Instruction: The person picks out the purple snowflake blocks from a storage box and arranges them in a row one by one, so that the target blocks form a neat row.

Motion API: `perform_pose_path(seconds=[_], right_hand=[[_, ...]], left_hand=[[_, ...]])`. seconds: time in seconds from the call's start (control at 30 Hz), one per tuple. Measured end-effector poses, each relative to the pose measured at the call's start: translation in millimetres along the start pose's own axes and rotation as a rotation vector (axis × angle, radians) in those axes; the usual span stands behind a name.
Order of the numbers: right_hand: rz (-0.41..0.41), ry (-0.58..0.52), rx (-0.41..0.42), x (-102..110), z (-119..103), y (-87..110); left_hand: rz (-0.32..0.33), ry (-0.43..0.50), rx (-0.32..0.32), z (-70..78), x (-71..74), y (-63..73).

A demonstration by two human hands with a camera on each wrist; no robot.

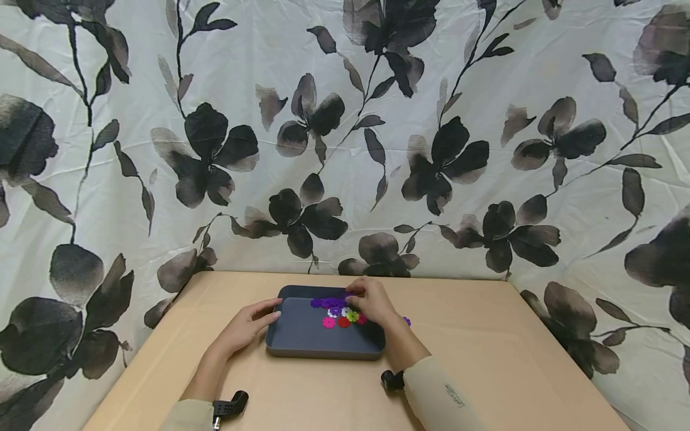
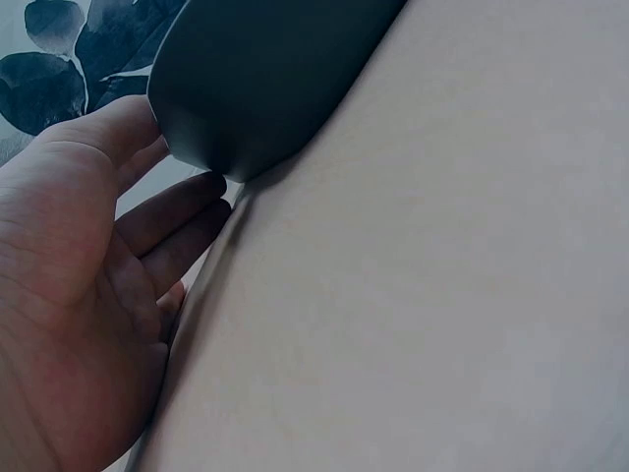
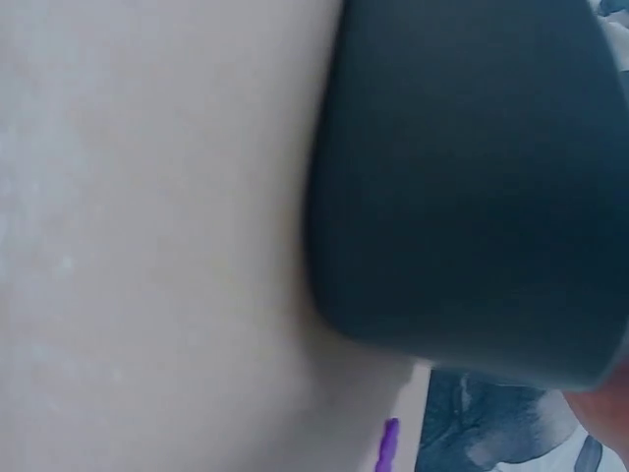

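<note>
A dark grey rectangular tray (image 1: 302, 341) lies on the table, holding small flower-shaped pieces in purple, white, pink, red and yellow-green. My left hand (image 1: 250, 323) holds its left edge. In the left wrist view, the thumb reaches over the rim of the tray (image 2: 265, 88) while other fingers (image 2: 187, 221) touch the outer wall. At the tray's back right, my right hand (image 1: 374, 302) pinches a purple flower piece (image 1: 347, 295) at the end of a purple row (image 1: 323, 303). Only a sliver of that hand (image 3: 604, 413) shows in the right wrist view, behind the tray wall (image 3: 472, 226).
Another purple piece (image 1: 406, 321) lies on the table (image 1: 485, 359) just right of the tray, partly behind the right wrist. A white cloth with dark flowers (image 1: 377, 179) hangs behind the table's far edge.
</note>
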State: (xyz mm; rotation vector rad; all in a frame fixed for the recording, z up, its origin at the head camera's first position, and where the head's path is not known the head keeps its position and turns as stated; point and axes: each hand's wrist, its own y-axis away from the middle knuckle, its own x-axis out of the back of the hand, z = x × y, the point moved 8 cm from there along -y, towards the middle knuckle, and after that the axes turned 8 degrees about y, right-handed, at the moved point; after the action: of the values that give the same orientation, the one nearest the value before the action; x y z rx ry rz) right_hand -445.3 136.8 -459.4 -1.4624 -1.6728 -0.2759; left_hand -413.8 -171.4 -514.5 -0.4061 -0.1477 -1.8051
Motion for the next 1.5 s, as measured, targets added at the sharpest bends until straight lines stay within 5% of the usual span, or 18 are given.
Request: perform_pose_path(seconds=[0.63, 1.0, 1.5], right_hand=[[0.155, -0.180, -0.051, 44, -10, 25.8], [0.182, -0.191, -0.076, 52, 10, 31.7], [0.176, -0.185, -0.191, 69, 49, 48.0]], left_hand=[[0.001, 0.021, -0.022, 2.4, -0.8, 0.2], [0.001, -0.035, -0.005, 0.8, 3.3, -3.1], [0.002, 0.004, -0.013, 0.2, 1.0, 0.1]])
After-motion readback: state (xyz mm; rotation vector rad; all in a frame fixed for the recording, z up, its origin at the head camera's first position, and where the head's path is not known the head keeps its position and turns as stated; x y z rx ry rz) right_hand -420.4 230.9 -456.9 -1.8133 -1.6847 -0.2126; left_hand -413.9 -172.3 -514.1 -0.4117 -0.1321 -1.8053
